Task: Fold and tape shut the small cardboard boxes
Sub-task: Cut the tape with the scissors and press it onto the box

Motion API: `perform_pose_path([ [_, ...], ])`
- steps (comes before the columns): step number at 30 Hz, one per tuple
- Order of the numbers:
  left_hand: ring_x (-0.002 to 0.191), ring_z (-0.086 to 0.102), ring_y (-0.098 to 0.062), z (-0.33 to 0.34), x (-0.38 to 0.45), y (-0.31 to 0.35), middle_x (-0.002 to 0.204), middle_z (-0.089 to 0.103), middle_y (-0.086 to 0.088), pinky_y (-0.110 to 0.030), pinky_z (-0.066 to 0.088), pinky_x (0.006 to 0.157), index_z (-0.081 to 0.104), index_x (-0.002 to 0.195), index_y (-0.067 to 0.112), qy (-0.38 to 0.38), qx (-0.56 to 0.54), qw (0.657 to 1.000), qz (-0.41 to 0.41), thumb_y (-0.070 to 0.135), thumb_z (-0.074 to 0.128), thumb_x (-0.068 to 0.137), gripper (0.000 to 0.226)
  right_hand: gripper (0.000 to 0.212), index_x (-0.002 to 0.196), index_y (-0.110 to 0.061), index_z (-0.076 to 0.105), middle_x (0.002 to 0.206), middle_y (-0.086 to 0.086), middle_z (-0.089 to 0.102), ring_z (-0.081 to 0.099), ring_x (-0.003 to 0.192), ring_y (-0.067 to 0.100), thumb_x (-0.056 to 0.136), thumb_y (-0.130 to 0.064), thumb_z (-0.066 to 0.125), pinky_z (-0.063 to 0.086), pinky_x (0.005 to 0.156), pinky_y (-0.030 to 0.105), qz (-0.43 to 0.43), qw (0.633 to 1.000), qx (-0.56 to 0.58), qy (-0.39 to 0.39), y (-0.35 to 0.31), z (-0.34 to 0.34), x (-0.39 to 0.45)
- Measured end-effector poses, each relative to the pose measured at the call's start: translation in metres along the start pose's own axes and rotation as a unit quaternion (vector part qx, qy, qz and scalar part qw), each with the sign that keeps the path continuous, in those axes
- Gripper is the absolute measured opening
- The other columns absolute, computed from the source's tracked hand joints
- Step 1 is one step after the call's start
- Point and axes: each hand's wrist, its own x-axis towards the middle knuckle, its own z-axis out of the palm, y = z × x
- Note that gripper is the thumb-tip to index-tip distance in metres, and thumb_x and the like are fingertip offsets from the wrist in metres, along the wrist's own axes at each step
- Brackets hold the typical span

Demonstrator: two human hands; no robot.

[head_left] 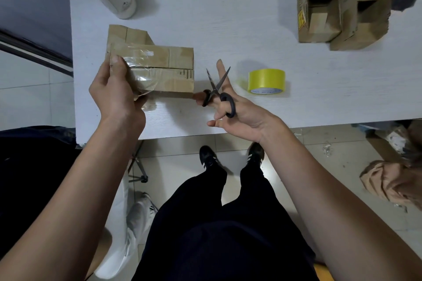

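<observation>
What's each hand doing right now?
Left hand: closed on the taped cardboard box.
Right hand: fingers through the scissors, blades open.

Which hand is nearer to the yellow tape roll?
Right. The right hand, holding the scissors, is just left of the yellow tape roll; the left hand is farther away, gripping the cardboard box.

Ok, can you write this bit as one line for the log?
left hand presses tape on box | right hand holds open scissors | tape roll on table

box (159,68) left, scissors (217,89) mid, tape (266,81) right
</observation>
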Motion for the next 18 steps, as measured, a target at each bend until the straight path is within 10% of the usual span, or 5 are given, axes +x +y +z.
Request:
perform_pose_path([
  [8,0.087,0.070,-0.022,-0.007,0.016,0.020,0.094,0.071,-0.002,-0.045,0.059,0.086,0.073,0.121,0.025,-0.027,0.040,0.992,0.117,0.039,0.059,0.097,0.031,0.125,0.141,-0.082,0.004,0.119,0.015,0.065,0.054,0.114,0.023,0.071,0.009,0.052,0.039,0.083,0.037,0.029,0.999,-0.040,0.007,0.000,-0.015,-0.011],
  [18,0.081,0.061,-0.009,0.005,0.014,0.027,0.093,0.060,0.008,-0.033,0.059,0.066,0.063,0.127,0.011,-0.055,0.044,0.993,0.092,0.039,0.054,0.105,0.037,0.112,0.158,-0.044,0.025,0.121,0.017,0.069,0.057,0.116,0.025,0.064,0.005,0.062,0.038,0.079,0.034,0.088,0.995,-0.005,-0.048,0.016,-0.011,-0.026],
])
